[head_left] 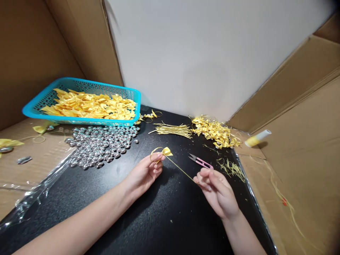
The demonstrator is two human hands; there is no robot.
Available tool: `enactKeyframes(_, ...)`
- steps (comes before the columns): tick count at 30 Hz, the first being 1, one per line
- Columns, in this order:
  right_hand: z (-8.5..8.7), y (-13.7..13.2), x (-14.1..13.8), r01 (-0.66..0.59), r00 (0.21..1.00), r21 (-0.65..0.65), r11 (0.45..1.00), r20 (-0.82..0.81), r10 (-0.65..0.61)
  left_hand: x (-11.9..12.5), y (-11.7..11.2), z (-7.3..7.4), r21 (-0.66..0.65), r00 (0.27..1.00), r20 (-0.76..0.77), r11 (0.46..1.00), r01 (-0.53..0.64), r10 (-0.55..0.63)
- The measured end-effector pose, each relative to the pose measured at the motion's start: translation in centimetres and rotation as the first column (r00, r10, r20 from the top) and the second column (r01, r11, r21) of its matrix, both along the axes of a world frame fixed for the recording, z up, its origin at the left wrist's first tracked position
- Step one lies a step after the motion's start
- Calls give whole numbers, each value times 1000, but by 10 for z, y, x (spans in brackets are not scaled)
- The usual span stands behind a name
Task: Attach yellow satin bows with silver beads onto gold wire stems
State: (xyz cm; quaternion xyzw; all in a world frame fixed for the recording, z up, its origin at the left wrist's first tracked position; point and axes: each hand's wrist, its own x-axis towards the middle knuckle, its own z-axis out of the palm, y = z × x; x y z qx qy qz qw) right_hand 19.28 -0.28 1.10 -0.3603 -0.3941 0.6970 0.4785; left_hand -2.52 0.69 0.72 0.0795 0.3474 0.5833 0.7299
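Work with yellow bows, seen from the wearer's head. At the centre, a small yellow bow (167, 152) is held above the table (183, 219), at the fingertips of the left hand (143, 175). The thumb and forefinger of this hand are pinched together on it, and a thin loop arches beside them. From the bow, a gold cord (182, 170) runs taut, slanting down to the right hand (221, 194), whose fingers are clamped on its far end. Just beyond the right fingers are snips (201, 162) with pink handles and blades pointing left; because the fingers overlap the handle end, contact between the two cannot be judged.

Past the hands, a bundle of cut cords (172, 130) lies flat on the table. To its right is a heap of finished-looking bows (216, 131), and nearer the right hand, a scatter of clippings (231, 170). To the left, silver beads (102, 145) spread in a single broad patch before a blue basket (79, 121), which contains many yellow ribbon pieces (92, 105). Beyond the table's right edge stands a tilted white-and-yellow tube (257, 138). Cardboard (302, 106) flanks both sides; a white panel (170, 42) closes the back.
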Motion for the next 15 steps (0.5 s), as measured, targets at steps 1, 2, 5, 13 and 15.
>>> enactKeyframes(1,-2,0,-1,-2,1000,-52,999,9,2,0,0,0,6,1000,8,1000,-3,3)
enactKeyframes(2,-3,1,-2,4,1000,-91,996,17,-3,1,-1,1,14,1000,17,1000,-3,3)
enactKeyframes(5,-6,7,-3,84,996,-131,988,17,-82,2,-3,0,50,999,26,998,40,-41)
enactKeyframes(13,-3,15,2,202,976,-108,973,-56,-209,1,-11,0,24,954,-272,990,141,-129)
enactKeyframes(15,-2,15,3,226,971,-105,968,-57,-233,0,-11,1,70,930,-350,987,142,-109)
